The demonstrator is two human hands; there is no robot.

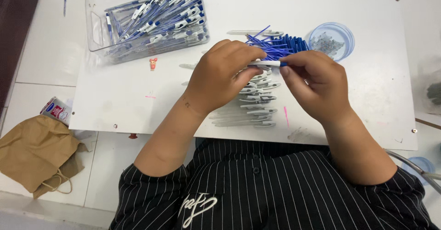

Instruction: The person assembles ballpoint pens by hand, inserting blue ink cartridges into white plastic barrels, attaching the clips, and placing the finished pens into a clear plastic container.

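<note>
Between your fingertips sits a white pen barrel (268, 63), light, stiff and slick; your left hand (225, 74) and right hand (312, 81) both pinch it, best near its blue tip. Below your fingers lie more barrels (257, 103); beyond, blue refills (275, 44) on the desk (367, 101).

We are seeing a small packet (57, 110) lying on the tiled floor just left of the table (115, 106), a squat wrapper in white, blue and red with a round blue patch on its face. Touching its lower side, a crumpled brown paper bag (36, 154) with a twisted cord handle is slumping on the same tiles. We are finding no signs or screens anywhere.
</note>
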